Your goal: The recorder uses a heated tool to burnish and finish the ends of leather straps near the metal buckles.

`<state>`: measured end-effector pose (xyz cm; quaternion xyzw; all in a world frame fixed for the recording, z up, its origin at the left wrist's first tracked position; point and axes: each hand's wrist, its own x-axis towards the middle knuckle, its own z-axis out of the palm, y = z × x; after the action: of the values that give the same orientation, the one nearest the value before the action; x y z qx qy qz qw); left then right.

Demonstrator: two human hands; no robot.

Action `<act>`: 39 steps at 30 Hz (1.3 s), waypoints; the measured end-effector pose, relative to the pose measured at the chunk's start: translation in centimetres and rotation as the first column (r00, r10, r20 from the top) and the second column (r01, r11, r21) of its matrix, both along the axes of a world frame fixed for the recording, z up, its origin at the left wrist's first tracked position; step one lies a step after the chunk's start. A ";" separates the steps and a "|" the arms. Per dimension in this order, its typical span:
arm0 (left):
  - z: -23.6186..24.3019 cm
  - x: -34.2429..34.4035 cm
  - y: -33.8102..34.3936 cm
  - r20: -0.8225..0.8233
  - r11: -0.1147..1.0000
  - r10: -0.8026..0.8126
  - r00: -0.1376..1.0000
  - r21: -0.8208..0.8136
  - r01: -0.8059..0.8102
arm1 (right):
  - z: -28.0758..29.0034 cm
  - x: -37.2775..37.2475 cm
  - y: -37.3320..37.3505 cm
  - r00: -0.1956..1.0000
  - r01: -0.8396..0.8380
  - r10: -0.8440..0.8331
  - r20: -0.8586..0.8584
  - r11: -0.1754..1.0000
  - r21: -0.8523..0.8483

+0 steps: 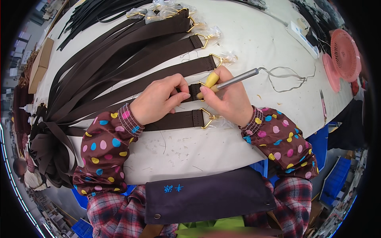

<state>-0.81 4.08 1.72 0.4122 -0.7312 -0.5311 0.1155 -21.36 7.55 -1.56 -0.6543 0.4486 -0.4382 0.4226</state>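
Note:
Several dark brown straps lie side by side on the white table, with stitched ends and gold-coloured metal rings and clasps. My left hand (162,97) has thumb and forefinger closed at the stitched end of one strap (195,91); the exact pinch is partly hidden. In my right hand (232,97) is a soldering-iron-like pen (238,78) with a metal barrel and a wire at its back. Its front end points down at that strap's end. A yellow piece (212,79) shows between the same fingers. Nearer me lies another strap (174,120) with its gold ring (206,118).
Plastic-wrapped clasps (166,15) and black strips (95,16) lie at the back. A white power strip (302,39) and pink fan (344,55) stand at the right, near tweezers (323,105). Bundled straps (49,152) hang over the left edge. Blue crates (335,180) stand below.

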 end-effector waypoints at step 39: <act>-1.0 -1.1 -3.3 0.114 0.882 -0.318 0.941 -0.329 0.338 | 0.1 -0.2 0.1 0.997 0.060 -0.060 -0.052 0.998 -0.005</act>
<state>-1.89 0.81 0.70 0.2707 -0.8747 -0.3952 0.0736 -21.56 7.63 -1.46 -0.6524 0.4784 -0.4341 0.3963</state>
